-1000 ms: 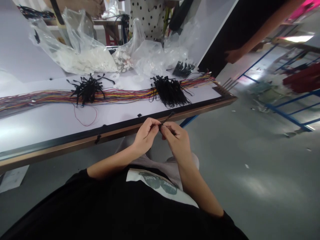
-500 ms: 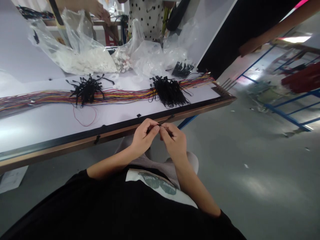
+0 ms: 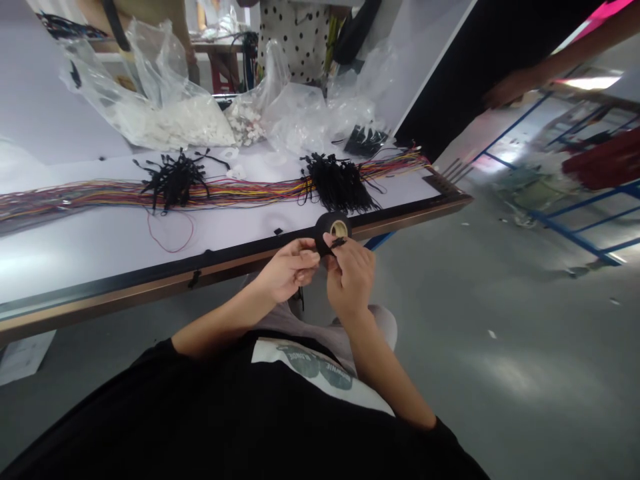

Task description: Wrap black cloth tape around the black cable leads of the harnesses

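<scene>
My two hands meet just in front of the table edge (image 3: pixel 150 283), above my lap. My right hand (image 3: pixel 353 277) is closed, and its fingertips grip a roll of black tape (image 3: pixel 333 230) with a pale core that stands up above them. Pinched against the near side of the roll, my left hand (image 3: pixel 289 269) is closed too, seemingly on a thin black piece that hangs down below the fingers. On the table beyond lies a long bundle of coloured wires (image 3: pixel 235 191), with two heaps of black taped pieces (image 3: pixel 340 183) (image 3: pixel 173 180) on it.
Clear plastic bags of white parts (image 3: pixel 175 120) and a small bag of black parts (image 3: pixel 367 139) sit at the back of the table. A loose red wire (image 3: pixel 170 233) lies nearer. Other people stand behind the table; one person's arm (image 3: pixel 540 70) reaches in at upper right. Blue racks (image 3: pixel 585 213) stand on the floor, right.
The black tape roll has come up into view above my right hand. Both hands have risen slightly toward the table edge. The arm at upper right has shifted right.
</scene>
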`<control>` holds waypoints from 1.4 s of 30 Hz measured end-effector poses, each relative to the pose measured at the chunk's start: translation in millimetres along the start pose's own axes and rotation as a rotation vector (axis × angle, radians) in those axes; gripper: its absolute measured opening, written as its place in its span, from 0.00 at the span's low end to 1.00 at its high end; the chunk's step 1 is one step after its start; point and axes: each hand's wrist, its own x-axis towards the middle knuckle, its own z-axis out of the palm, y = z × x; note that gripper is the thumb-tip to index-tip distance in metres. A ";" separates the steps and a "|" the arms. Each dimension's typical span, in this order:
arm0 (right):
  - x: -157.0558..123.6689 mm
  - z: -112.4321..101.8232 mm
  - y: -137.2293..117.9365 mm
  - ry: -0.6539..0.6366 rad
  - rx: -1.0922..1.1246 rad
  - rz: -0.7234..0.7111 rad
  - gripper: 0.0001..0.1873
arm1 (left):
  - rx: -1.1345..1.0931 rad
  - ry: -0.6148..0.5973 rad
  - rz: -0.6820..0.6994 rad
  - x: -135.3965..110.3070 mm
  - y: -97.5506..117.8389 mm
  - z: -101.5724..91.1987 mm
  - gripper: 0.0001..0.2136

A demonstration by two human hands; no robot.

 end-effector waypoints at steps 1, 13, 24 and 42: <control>-1.0 2.7 1.4 0.023 0.106 0.030 0.17 | -0.016 -0.039 -0.118 1.8 2.1 -2.0 0.07; 10.8 -3.6 6.1 -0.061 1.047 0.536 0.05 | 0.068 -0.033 0.036 5.3 7.6 -5.8 0.07; 17.2 -13.9 -9.5 -0.172 0.345 0.537 0.07 | 0.914 0.173 0.521 3.1 4.8 -5.8 0.03; 7.4 0.2 -10.8 -0.002 0.592 0.691 0.07 | 0.226 -0.003 0.200 -5.3 1.0 -8.3 0.19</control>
